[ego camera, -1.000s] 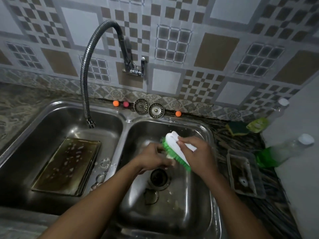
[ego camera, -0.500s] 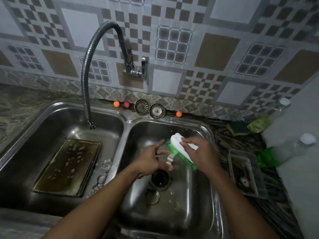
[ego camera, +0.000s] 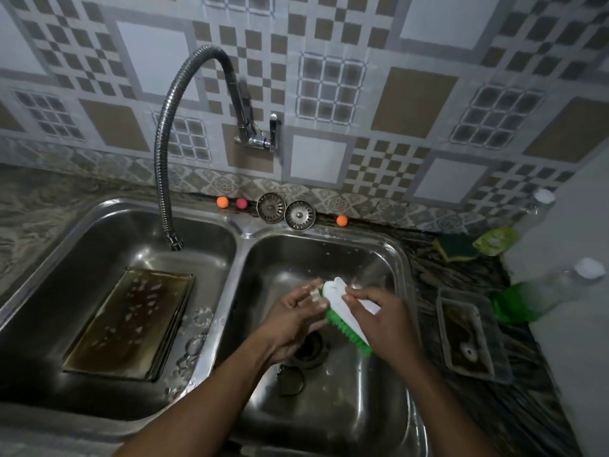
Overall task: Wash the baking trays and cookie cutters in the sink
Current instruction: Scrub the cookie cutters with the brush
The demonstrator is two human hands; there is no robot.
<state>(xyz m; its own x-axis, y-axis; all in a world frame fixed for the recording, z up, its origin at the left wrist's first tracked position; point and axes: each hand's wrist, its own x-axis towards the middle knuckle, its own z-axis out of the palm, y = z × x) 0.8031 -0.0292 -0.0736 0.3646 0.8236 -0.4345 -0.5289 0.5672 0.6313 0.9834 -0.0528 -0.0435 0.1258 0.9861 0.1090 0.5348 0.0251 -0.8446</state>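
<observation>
R hand (ego camera: 385, 319) grips brush (ego camera: 342, 305), moved lower | L hand (ego camera: 293, 321) fingers pinch foamy cutter (ego camera: 315, 292) | scrub ongoing, tray (ego camera: 131, 321) waits

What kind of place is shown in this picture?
Probably a home kitchen: a steel double sink under a wall tap, a baking tray in the left basin, and a soap bottle to its right.

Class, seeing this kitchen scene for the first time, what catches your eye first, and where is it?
The green-bristled brush stands out, gripped by the right hand over the right basin, bristles against a small piece, mostly hidden, in the left hand. A soapy, stained baking tray lies in the left basin, below the arching faucet hose.
</observation>
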